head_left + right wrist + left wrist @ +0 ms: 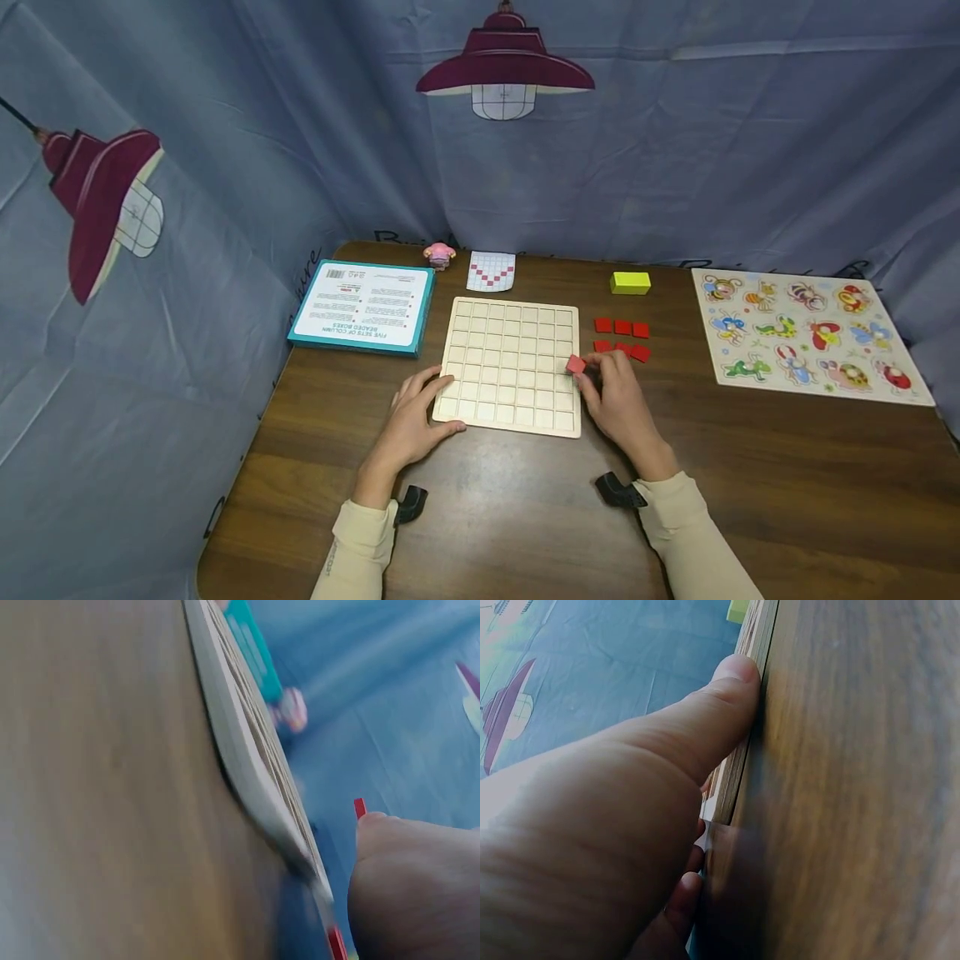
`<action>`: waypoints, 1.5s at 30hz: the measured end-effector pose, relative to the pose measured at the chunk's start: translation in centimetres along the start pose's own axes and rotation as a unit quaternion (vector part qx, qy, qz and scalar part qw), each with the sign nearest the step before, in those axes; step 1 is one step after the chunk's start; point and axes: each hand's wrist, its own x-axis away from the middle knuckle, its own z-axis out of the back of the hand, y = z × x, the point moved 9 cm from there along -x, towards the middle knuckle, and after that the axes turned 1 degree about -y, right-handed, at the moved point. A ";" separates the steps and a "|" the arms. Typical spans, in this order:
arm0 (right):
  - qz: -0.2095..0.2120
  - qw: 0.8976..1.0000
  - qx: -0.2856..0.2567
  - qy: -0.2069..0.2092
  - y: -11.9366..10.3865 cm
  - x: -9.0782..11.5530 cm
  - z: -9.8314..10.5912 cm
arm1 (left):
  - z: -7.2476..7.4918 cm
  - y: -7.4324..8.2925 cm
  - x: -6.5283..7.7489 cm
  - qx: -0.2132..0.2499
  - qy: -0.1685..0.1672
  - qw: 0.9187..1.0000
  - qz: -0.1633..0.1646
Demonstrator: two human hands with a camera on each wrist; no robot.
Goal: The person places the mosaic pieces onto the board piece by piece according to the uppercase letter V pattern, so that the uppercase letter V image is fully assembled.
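Observation:
A pale wooden grid board (507, 367) lies on the table, its squares bare. My left hand (411, 421) rests at the board's near left corner, index finger on the left side and thumb against the near edge. In the left wrist view the thumb (735, 671) touches the board's edge (739, 776). My right hand (618, 400) pinches a red square tile (575, 364) between thumb and fingertips over the board's right edge. In the right wrist view the tile (360, 808) sticks up past the fingertip. Several red tiles (622, 327) lie in two rows just beyond that hand.
Behind the board lie a pattern card (491, 272) with a red V and a pink figurine (439, 255). A teal-edged box (363, 306) is at left. A yellow block (630, 283) and an insect puzzle board (810, 333) are at right. Curtains (637, 150) border the table.

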 end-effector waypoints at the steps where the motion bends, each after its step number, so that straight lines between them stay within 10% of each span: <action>1: 0.011 1.000 -0.005 -0.005 -0.8 0.0 -0.4 | 0.0 0.0 0.0 -0.001 0.000 1.000 0.001; 15: 0.065 0.993 -0.012 -0.098 -7.4 0.3 -5.0 | 0.2 0.3 0.2 0.000 0.005 1.000 -0.001; 45: 0.014 0.996 -0.013 -0.085 -8.2 -0.2 -5.7 | 0.2 0.3 0.1 -0.004 0.004 1.000 0.001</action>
